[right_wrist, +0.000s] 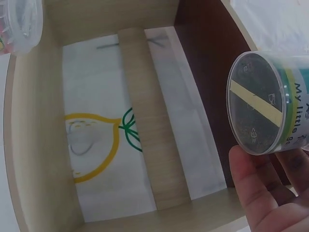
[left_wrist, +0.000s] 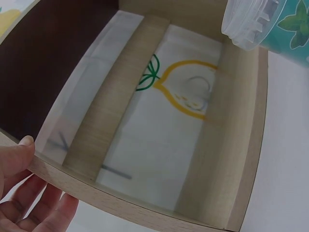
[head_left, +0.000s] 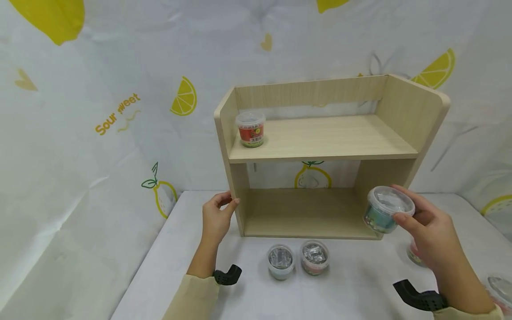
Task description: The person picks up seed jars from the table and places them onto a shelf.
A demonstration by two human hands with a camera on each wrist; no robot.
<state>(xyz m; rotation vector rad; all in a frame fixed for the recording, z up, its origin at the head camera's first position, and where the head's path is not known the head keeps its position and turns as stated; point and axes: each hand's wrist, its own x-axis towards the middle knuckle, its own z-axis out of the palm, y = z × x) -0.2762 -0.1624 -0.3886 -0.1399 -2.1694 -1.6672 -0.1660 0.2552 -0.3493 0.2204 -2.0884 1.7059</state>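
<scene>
My right hand [head_left: 430, 231] grips a clear-lidded plastic cup [head_left: 388, 211] with a teal label, tilted, in front of the right end of the lower shelf. In the right wrist view, the cup's dark base [right_wrist: 256, 104] shows with a pale strip across it. My left hand [head_left: 218, 218] holds the front edge of the left side panel of a two-tier wooden shelf [head_left: 324, 155], thumb [left_wrist: 17, 157] on the inner side and fingers outside. A red-labelled cup [head_left: 252, 131] stands at the left end of the upper tier.
Two lidded cups, one whitish [head_left: 281, 262] and one pinkish [head_left: 314, 258], stand on the white table [head_left: 340, 293] before the shelf. Another cup [head_left: 500, 291] is at the right edge, and one [head_left: 414, 253] is partly hidden behind my right hand. A lemon-print sheet [head_left: 120, 178] hangs behind.
</scene>
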